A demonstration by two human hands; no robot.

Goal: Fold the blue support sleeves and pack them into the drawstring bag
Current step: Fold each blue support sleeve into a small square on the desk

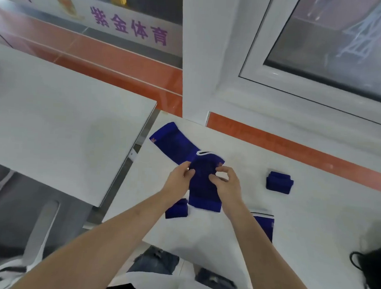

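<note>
A blue support sleeve [203,189] with a white-edged opening lies in front of me on the white table [302,216]. My left hand [179,179] pinches its left edge and my right hand [225,183] grips its right side. A longer blue sleeve [172,144] lies flat behind it, touching it. A folded blue sleeve [279,182] sits to the right, and a small folded one [177,209] lies under my left wrist. Another blue sleeve [266,225] is partly hidden by my right forearm. The black drawstring bag [375,271] lies at the table's right edge.
A second white table [53,126] stands to the left across a narrow gap. A white window frame [276,87] and an orange wall stripe [295,147] run behind the work table. A chair [39,229] is at the lower left.
</note>
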